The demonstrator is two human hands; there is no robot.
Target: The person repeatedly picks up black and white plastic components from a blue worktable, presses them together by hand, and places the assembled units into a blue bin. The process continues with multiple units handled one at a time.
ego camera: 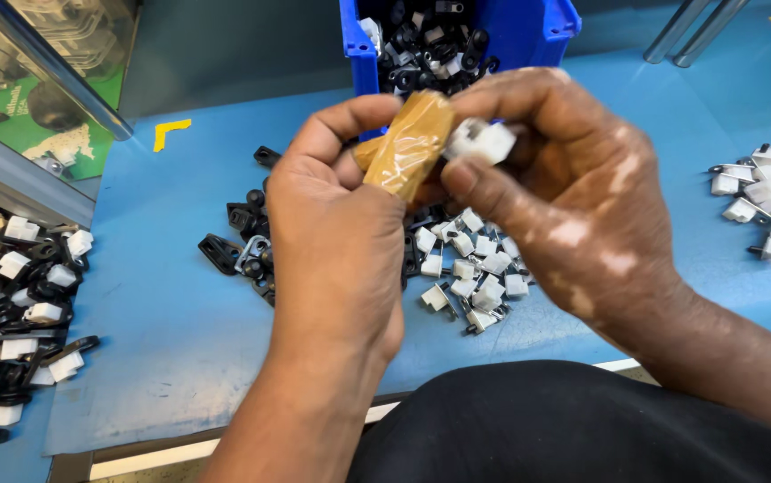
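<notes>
the left hand (pixel 336 233) has a thumb wrapped in tan tape (pixel 409 143); the right hand (pixel 564 188) pinches a small white clip (pixel 484 140) beside it. white clips (pixel 470 268) lie beneath; a blue bin (pixel 537 31) at 12 o'clock, a yellow corner mark (pixel 171 131) at 10 on the desk (pixel 162 295).

Two bare hands, left (pixel 336 241) and right (pixel 564 192), on bare, sleeveless forearms; tan tape wraps one left finger; dark black clothing fills the lower right of the frame

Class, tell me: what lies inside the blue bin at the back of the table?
The blue bin holds mixed black and white small plastic parts. Its lower contents are hidden behind its wall and the hands.
</notes>
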